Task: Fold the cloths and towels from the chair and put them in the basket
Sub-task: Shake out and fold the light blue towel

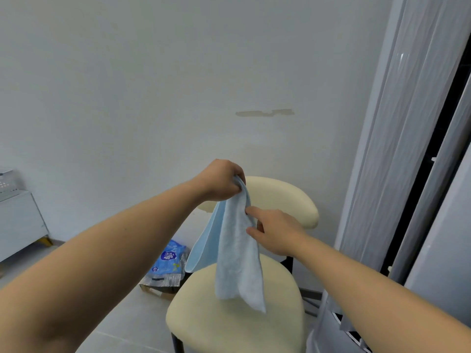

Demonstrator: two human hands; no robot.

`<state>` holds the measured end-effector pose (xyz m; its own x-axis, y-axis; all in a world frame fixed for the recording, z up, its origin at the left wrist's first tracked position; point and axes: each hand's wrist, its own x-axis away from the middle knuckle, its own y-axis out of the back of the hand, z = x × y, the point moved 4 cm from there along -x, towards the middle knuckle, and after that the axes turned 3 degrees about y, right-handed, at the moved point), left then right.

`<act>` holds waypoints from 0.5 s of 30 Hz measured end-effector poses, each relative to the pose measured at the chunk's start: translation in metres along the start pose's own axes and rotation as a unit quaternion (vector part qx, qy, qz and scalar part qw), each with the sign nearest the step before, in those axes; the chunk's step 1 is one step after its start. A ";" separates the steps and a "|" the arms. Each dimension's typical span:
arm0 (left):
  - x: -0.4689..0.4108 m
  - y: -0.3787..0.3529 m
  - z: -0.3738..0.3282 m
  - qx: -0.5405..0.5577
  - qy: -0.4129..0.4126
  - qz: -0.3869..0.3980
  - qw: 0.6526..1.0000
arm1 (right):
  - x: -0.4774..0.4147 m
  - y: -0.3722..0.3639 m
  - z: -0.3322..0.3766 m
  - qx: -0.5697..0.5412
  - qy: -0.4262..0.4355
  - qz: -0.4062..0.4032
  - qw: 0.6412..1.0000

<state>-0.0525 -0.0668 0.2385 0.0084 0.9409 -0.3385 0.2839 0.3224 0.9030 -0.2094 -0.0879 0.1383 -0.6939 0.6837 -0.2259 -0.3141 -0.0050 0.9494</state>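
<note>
Light blue towel: hangs bunched and vertical above the seat of the cream chair. Its lower ends are in front of the seat cushion; whether they touch it cannot be told.

Left hand: forearm extended forward and upward, knuckles up, fingers curled tightly round the towel's gathered top end.

Right hand: forearm extended from the lower right. The index finger and thumb are at the towel's right edge, below the left hand, in a narrow pinch. The remaining fingers are curled behind.

Blue package: on the floor, left of the chair.
</note>
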 end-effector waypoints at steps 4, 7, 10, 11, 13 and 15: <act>0.002 0.000 -0.001 0.008 0.004 0.004 1.000 | -0.002 0.005 0.011 0.099 0.026 -0.028 0.994; 0.003 0.001 0.002 0.010 0.003 -0.001 1.000 | -0.006 0.000 0.013 0.107 -0.006 -0.013 0.994; 0.005 0.003 0.005 0.012 0.008 -0.005 1.000 | -0.010 -0.010 0.008 0.087 -0.040 0.008 0.995; 0.004 0.004 0.006 0.011 0.010 -0.007 1.000 | -0.010 -0.013 0.005 0.082 -0.046 0.006 0.996; 0.004 0.005 0.010 0.008 0.015 -0.012 1.000 | -0.011 -0.016 -0.004 0.066 -0.064 -0.008 0.996; 0.005 0.006 0.014 0.011 0.020 -0.017 1.000 | -0.011 -0.017 -0.014 0.036 -0.086 -0.027 0.995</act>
<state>-0.0370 -0.0619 0.2390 -0.0397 0.9330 -0.3576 0.3043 0.3521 0.8851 -0.2053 -0.1057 0.1216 -0.5536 0.7965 -0.2430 -0.2966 0.0840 0.9513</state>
